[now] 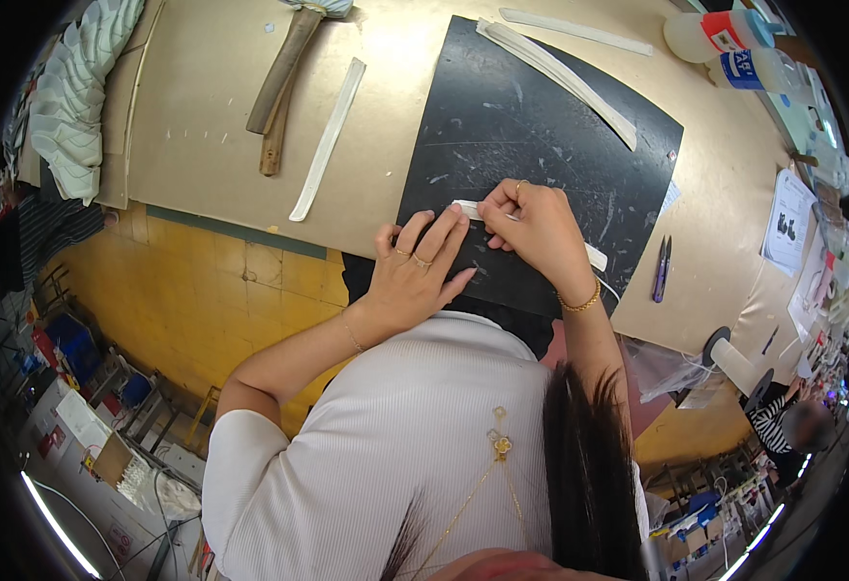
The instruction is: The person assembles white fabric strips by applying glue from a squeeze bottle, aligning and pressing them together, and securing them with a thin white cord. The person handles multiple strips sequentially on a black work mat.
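Note:
A narrow white fabric-like strip lies across the black cutting mat in front of me. My left hand rests at the strip's left end with its fingers spread, one fingertip touching it. Thumb and fingers of my right hand are pinched together on the same strip near that end. The palm and wrist cover the strip's middle, and its right end shows beyond the wrist. A thin white cord curves out from under the right end. Further up the mat lies a bundle of similar white strips.
Left of the mat are another white strip and two wooden-handled tools. Purple thread snips lie to the right, near a spool and printed sheets. Bottles stand far right; stacked white moulded pieces far left.

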`<state>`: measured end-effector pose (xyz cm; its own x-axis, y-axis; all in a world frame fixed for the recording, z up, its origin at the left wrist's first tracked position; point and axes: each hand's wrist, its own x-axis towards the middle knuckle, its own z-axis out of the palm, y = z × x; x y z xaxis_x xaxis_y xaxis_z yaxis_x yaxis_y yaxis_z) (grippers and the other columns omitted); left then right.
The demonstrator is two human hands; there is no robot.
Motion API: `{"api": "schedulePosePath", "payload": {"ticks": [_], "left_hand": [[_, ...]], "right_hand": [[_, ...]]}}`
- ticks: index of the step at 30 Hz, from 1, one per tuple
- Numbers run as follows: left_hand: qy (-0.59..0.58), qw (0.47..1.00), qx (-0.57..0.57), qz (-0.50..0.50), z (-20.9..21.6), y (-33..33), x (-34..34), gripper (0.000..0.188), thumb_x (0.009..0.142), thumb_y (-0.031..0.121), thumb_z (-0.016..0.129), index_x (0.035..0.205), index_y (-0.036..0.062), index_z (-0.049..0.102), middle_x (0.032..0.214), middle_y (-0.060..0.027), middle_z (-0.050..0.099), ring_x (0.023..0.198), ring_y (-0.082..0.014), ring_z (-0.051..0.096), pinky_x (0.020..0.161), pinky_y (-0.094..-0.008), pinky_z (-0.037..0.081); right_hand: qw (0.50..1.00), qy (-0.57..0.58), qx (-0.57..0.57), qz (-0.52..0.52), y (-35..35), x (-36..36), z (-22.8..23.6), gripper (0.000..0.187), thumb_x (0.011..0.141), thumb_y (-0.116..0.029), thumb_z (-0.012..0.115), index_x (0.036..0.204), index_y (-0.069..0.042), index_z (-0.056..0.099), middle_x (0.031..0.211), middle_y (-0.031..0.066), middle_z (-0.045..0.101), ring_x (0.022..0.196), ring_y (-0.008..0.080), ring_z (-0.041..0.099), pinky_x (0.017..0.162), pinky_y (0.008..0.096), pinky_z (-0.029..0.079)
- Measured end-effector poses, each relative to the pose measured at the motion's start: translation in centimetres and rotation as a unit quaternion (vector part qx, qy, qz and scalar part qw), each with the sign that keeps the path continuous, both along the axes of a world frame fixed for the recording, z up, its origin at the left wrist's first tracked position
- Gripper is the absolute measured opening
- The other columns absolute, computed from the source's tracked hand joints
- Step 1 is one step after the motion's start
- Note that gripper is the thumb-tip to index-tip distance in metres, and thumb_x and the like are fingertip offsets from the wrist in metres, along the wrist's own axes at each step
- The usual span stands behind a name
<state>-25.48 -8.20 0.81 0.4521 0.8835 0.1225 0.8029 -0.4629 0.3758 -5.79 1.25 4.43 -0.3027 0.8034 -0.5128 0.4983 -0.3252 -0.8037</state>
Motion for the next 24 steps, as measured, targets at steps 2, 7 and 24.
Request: {"api": "schedulePosePath", "payload": {"ticks": [2, 7, 24], "left_hand": [[0.016, 1.0, -0.002, -0.006, 0.1, 0.1, 0.0, 0.068, 0.087, 0.04, 0.073, 0.142, 0.0048, 0.054, 0.154, -0.0054, 0.042, 0.129, -0.0251, 0.04, 0.1, -0.0447, 0.028], [0.035, 0.999, 0.002, -0.013, 0.9, 0.5, 0.1, 0.068, 0.085, 0.039, 0.074, 0.14, 0.0039, 0.055, 0.155, -0.0056, 0.043, 0.125, -0.0266, 0.044, 0.099, -0.0438, 0.032], [0.074, 0.997, -0.009, -0.002, 1.4, 0.9, 1.2, 0.078, 0.084, 0.045, 0.077, 0.147, 0.0078, 0.051, 0.149, -0.0057, 0.046, 0.12, -0.0287, 0.043, 0.099, -0.0477, 0.031]], "right_hand": [[1.0, -0.007, -0.004, 0.001, 0.0, 0.0, 0.1, 0.021, 0.093, -0.016, 0.069, 0.087, 0.004, 0.07, 0.073, 0.0072, 0.072, 0.062, 0.0119, 0.072, 0.056, 0.0234, 0.056], [1.0, -0.018, 0.002, -0.003, -0.1, 0.0, 0.3, 0.022, 0.093, -0.017, 0.07, 0.088, 0.004, 0.071, 0.071, 0.0066, 0.07, 0.06, 0.0113, 0.07, 0.055, 0.0234, 0.055], [0.984, -0.129, 0.065, -0.106, -2.5, 4.2, 1.4, 0.022, 0.089, -0.02, 0.073, 0.086, 0.002, 0.072, 0.07, 0.013, 0.069, 0.061, 0.0217, 0.067, 0.062, 0.0328, 0.051]]}}
